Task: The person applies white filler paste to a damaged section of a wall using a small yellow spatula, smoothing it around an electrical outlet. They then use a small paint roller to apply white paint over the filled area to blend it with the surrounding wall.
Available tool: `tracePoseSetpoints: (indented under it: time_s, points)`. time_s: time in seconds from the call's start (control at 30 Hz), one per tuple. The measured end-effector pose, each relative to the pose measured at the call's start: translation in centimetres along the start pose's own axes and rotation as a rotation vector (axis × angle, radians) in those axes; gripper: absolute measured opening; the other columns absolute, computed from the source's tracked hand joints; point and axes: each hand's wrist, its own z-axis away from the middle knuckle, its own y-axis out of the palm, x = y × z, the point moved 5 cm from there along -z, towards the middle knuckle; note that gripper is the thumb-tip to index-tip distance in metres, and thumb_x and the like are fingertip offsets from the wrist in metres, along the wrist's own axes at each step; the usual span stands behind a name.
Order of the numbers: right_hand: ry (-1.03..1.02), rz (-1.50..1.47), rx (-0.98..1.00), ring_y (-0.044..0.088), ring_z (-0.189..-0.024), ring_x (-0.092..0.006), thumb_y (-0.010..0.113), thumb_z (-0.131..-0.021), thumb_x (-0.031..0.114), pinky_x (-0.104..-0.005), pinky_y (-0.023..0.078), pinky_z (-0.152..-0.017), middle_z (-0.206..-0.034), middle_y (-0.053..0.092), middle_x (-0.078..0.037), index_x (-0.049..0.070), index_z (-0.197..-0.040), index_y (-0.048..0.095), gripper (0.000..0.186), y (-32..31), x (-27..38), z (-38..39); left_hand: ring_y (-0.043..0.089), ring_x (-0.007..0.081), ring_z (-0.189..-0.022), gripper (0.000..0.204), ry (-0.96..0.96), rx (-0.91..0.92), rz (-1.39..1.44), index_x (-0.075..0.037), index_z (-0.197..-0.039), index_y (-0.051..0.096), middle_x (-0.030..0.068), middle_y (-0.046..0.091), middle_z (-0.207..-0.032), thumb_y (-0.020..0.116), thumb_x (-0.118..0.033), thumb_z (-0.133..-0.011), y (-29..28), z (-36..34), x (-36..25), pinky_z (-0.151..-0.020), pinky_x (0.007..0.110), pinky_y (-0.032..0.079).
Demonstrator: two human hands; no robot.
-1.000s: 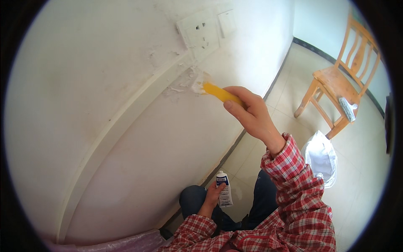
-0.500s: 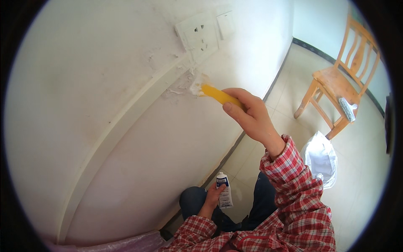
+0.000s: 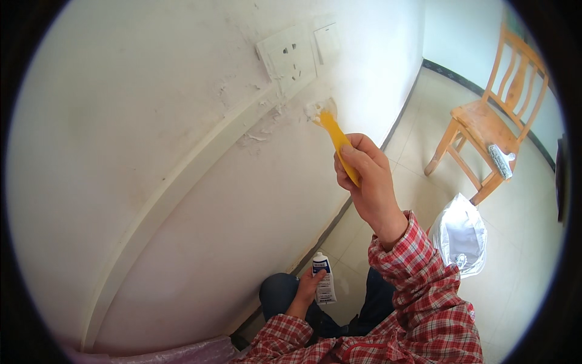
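Scraper (image 3: 336,138) high, hands (image 3: 371,182) well apart

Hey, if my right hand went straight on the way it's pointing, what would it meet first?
Likely the white wall, near the socket plate. The yellow scraper leads your right hand and may already touch it; depth is unclear.
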Motion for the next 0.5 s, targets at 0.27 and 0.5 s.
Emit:
tracePoseSetpoints:
  time_s: [0.27,0.5]
  points:
    - [0.030,0.017,0.048,0.042,-0.056,-0.0048,0.055,-0.089,0.016,-0.0170,0.033,-0.050,-0.080,0.060,-0.005,0.003,-0.098,0.054,0.016,1.1,0.3,0.5,0.060,0.0105,-0.078,0.014,0.004,0.035,0.016,-0.008,-0.100,0.059,-0.0003,0.063,-0.088,0.061,-0.016,-0.089,-0.2,-0.1,0.1,-0.071,0.027,0.048]
    - [0.104,-0.136,0.128,0.044,-0.055,-0.0031,0.060,-0.088,0.017,-0.0167,0.028,-0.045,-0.076,0.057,-0.002,0.000,-0.096,0.056,0.019,2.7,-0.1,-0.3,0.060,0.0102,-0.077,0.014,0.012,0.012,-0.006,-0.008,-0.099,0.059,-0.0004,0.063,-0.087,0.062,-0.017,-0.089,0.1,0.2,-0.3,-0.070,0.026,0.048]
